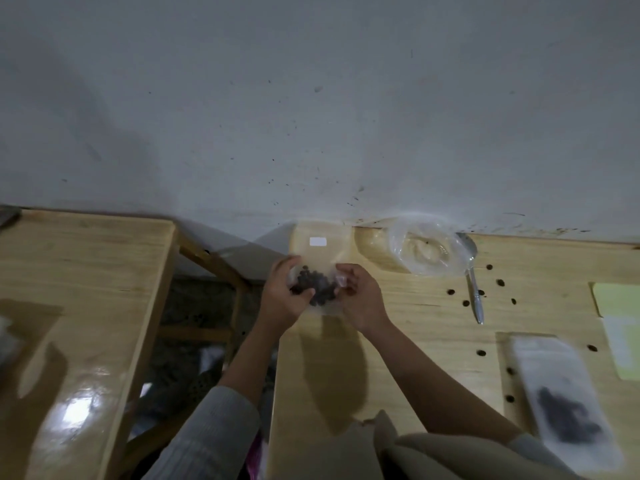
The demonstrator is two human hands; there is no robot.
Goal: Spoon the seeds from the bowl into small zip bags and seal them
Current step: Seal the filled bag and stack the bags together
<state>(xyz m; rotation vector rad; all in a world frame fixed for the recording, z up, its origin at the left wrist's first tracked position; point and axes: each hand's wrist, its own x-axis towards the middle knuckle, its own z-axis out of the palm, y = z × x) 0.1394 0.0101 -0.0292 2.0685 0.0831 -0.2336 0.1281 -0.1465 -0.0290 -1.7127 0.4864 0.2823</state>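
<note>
Small zip bag point(317, 289) with a clump of dark seeds point(313, 284) inside, held above the near-left part of the wooden table point(433, 327). Left hand point(282, 296) grips its left edge, thumb laid over the front; right hand point(360, 297) pinches its right edge. Both grasp the bag; neither is free. Whether the zip strip is pressed closed: cannot tell, the plastic is clear and blurred.

At 12 o'clock from the bag, lying flat near the wall: a stack of empty bags point(320, 244) with a white label. At 2 o'clock: a crumpled clear plastic bag point(427, 249), and just right of it a metal spoon point(472, 282) resting on the table, unheld. No bowl can be made out. Loose seeds point(465, 303) scattered around the spoon and toward 4 o'clock. At 4 o'clock, near edge: one filled bag point(568, 403) lying flat, seeds in its lower end, blurred.

Progress, judged: one bag apparently done, a second filled and in the sealing stage. Left: confirm seal, set it down, fill more from the stack, gather spilled seeds. A second table point(69, 306) stands at 9 o'clock, apart.
</note>
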